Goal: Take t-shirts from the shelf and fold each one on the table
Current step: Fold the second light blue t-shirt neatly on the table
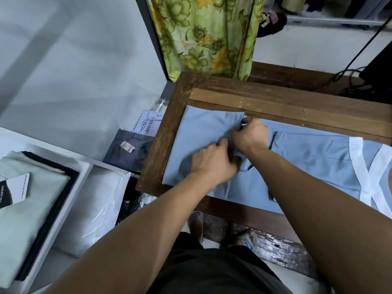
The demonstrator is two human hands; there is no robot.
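**Both hands working a fold on a blue t-shirt**

A light blue t-shirt (307, 158) with white trim at its right end is lying flat across a brown wooden table (254, 98), stretching from the table's left part off toward the right edge of view. Its left portion is lying doubled over, forming a squarish panel.

The left hand (212, 162) is resting on the near side of that folded panel, fingers curled and gripping the cloth at the fold's edge. The right hand (252, 132) is sitting just beyond it, nearly touching, its fingers bent and pinching the cloth at the far corner of the fold.

A green and yellow flowered curtain (207, 35) is hanging behind the table. To the left, a white shelf (84, 172) is holding a pale folded garment (29, 187) with a card on it, and a grey garment (127, 151) with a tag is lying on the floor beside the table.
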